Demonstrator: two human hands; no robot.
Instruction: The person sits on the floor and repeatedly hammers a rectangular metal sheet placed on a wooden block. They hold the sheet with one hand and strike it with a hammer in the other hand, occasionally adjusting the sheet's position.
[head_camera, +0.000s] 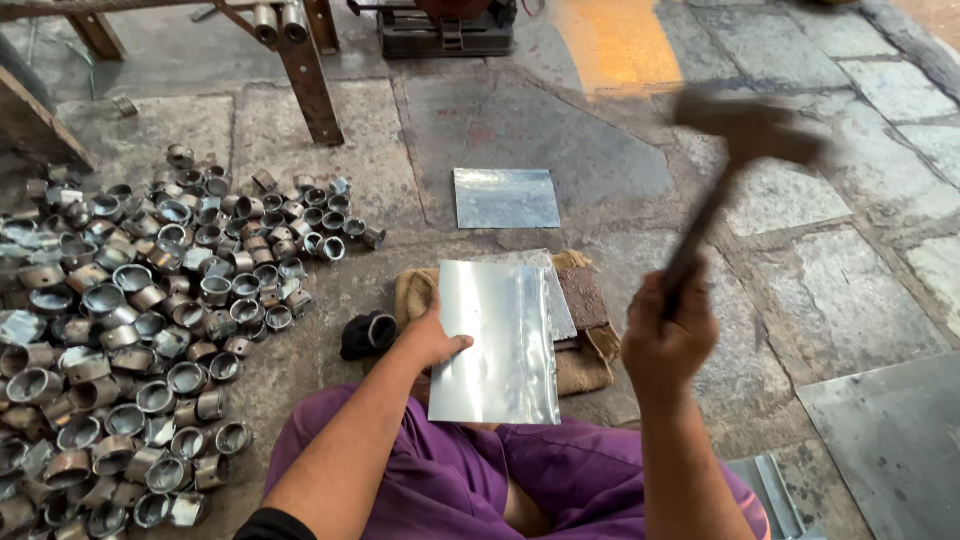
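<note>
On the burlap pad (590, 365) before your knees, a metal sheet (497, 340) lies flat; your left hand (432, 340) presses its left edge, fingers spread. Your right hand (668, 335) is clenched around a raised hammer (745, 135), blurred, right of the sheet.

Left floor: heap of metal rings (140, 330) blocks passage.
Centre: metal sheet (497, 340) on burlap pad (590, 355).
Right floor: open stone slabs (850, 300).
Far edge: wooden frame leg (310, 85).
</note>
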